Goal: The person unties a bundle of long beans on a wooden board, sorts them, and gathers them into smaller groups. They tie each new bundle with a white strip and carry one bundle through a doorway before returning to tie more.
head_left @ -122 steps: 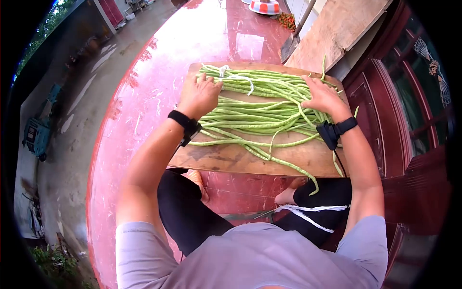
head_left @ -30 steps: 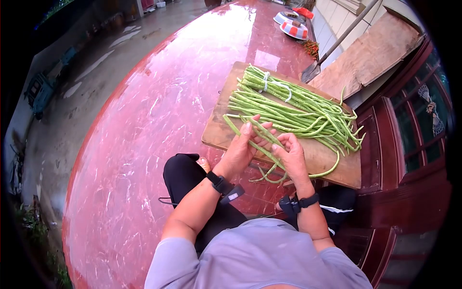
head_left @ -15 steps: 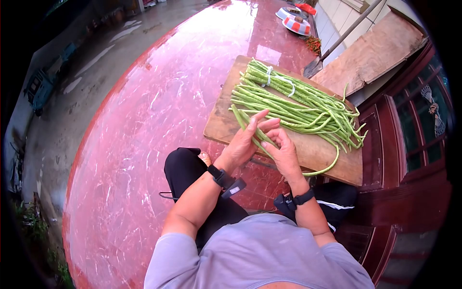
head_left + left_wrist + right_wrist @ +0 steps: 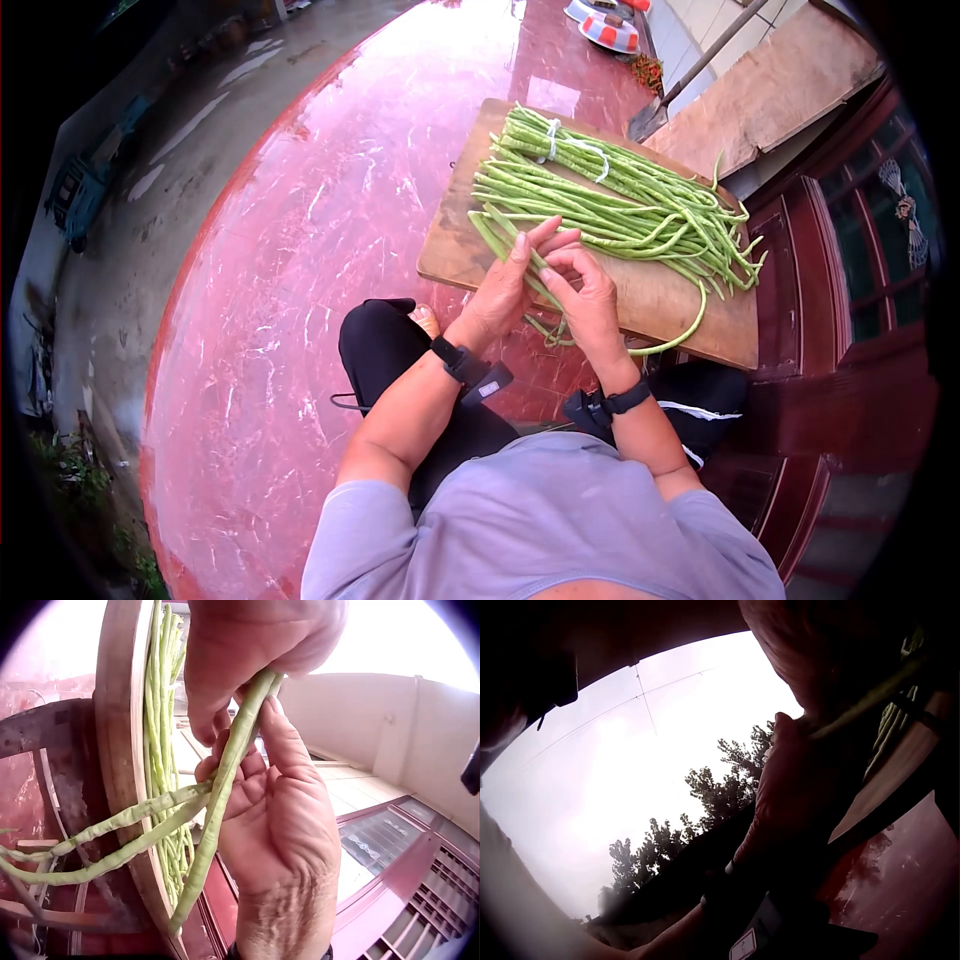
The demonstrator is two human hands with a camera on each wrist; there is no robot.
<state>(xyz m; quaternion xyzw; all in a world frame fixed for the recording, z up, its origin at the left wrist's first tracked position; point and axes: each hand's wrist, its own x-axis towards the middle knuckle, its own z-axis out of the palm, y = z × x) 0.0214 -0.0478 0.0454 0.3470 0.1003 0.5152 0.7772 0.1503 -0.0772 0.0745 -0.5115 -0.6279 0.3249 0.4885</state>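
**While held beans (image 4: 217,802) sit between the fingers, a tied bundle (image 4: 640,176) lies beyond them**

Because long pods flop easily, they are probably gripped by two hands to keep a short stretch steady. The left hand (image 4: 502,294) holds them between thumb and fingers, palm turned toward the pods. The right hand (image 4: 590,305) pinches the same pods just beside it, thumb and fingers brought narrow; the right wrist view is too dark to add detail. Some ends stick out past the left fingers, and lower lengths droop beneath both hands, likely because nothing supports them there.

One curved bean (image 4: 697,318) hangs over the board edge by the right wrist; whether it joins the held ones, I cannot tell.

Just past the fingertips is a wooden board (image 4: 452,240), seemingly a work surface within easy reach. On it, loose beans (image 4: 590,217) lie nearest the fingers, roughly lengthwise, perhaps to prevent tangling. Behind them rests the tied bundle, a white tie (image 4: 551,137) round one end, presumably keeping those pods together.

Farther from the fingers, a plywood sheet (image 4: 770,95) leans beside a shovel (image 4: 648,120), apparently propped aside, with a red-and-white bowl (image 4: 608,35) farthest out.
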